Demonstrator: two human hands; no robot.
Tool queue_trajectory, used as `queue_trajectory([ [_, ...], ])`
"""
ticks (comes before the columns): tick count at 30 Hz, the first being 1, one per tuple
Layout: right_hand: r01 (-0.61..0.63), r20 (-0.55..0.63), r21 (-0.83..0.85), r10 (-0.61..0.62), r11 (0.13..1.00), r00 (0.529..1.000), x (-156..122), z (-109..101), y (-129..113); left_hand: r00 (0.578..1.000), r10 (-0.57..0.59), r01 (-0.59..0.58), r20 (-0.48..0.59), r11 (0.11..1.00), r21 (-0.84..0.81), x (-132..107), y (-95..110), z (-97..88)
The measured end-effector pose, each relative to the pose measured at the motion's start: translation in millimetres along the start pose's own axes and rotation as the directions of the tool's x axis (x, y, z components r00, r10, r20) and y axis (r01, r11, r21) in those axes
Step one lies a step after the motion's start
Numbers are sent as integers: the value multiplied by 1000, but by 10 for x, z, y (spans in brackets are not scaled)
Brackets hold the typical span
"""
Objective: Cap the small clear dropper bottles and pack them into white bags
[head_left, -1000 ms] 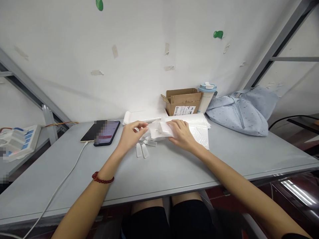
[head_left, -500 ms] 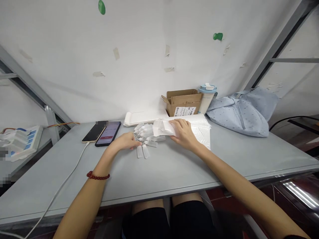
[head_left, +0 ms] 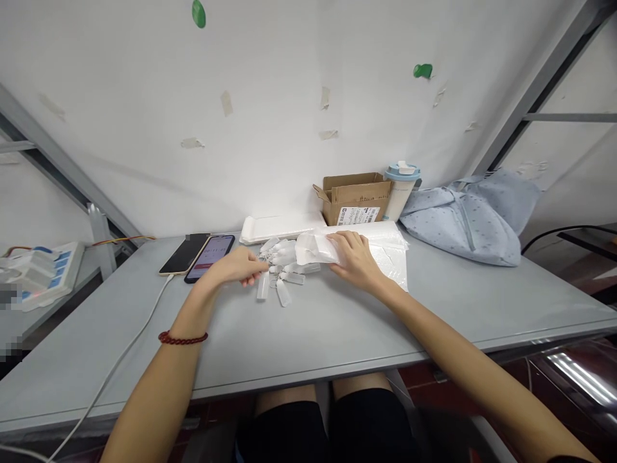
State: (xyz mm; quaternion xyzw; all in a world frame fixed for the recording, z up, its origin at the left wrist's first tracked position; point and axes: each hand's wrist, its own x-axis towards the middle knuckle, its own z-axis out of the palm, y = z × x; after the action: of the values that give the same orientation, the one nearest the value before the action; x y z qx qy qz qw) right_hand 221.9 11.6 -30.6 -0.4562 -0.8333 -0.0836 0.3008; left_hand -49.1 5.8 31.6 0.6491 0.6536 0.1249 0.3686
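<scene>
My left hand [head_left: 241, 265] is closed in a pinch at the upper end of a clear plastic key tag [head_left: 263, 287], which hangs down from the fingertips. Just right of it, a pile of similar key tags [head_left: 284, 251] with small rings lies on the table. My right hand [head_left: 355, 258] is wrapped round a small white plastic pouch [head_left: 311, 249], whose end points left over the pile. What the pouch contains cannot be made out. Beneath and behind the right hand lie white bubble-wrap sheets [head_left: 393, 254].
Behind the pile are a long white tray [head_left: 279, 226], an open cardboard box [head_left: 357, 193] and a lidded cup [head_left: 399, 193]. A light blue cloth bag [head_left: 467, 222] lies at right. Two phones, one black [head_left: 183, 256], one lit [head_left: 212, 254], and a white cable [head_left: 139, 344] are at left.
My left hand has lifted slightly and shifted left, drawing one key tag away from its neighbour. The right hand keeps the pouch in the same place.
</scene>
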Motion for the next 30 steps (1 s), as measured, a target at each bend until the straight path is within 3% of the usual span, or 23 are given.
queue_trajectory([
  [2,-3,10,-3,3,1000,1000,2,0,-4,997,70,-74,-30,976,-203,-23,12,-33],
  [5,-6,27,-5,7,1000,1000,2,-1,-13,968,172,-237,-180,861,-451,-33,49,-14],
  [8,-3,33,6,2,1000,999,-2,-3,-28,918,224,-377,-329,754,-538,-8,90,91],
  [10,4,30,19,-4,1000,1000,-6,-4,-42,894,253,-430,-371,717,-548,18,110,185],
  [14,20,4,51,-20,999,1000,-10,-13,-76,877,306,-471,-370,703,-533,55,139,357],
  [18,42,-21,66,-41,997,999,-13,-30,-108,869,375,-488,-323,756,-437,77,152,465],
  [23,91,-52,98,-86,991,995,-22,-36,-138,793,462,-551,-397,822,-144,90,145,574],
  [28,139,-80,122,-130,983,988,-33,-26,-176,727,454,-534,-516,845,-9,72,139,682],
  [30,155,-90,127,-144,980,985,-39,-24,-192,725,475,-545,-499,839,7,69,131,706],
])
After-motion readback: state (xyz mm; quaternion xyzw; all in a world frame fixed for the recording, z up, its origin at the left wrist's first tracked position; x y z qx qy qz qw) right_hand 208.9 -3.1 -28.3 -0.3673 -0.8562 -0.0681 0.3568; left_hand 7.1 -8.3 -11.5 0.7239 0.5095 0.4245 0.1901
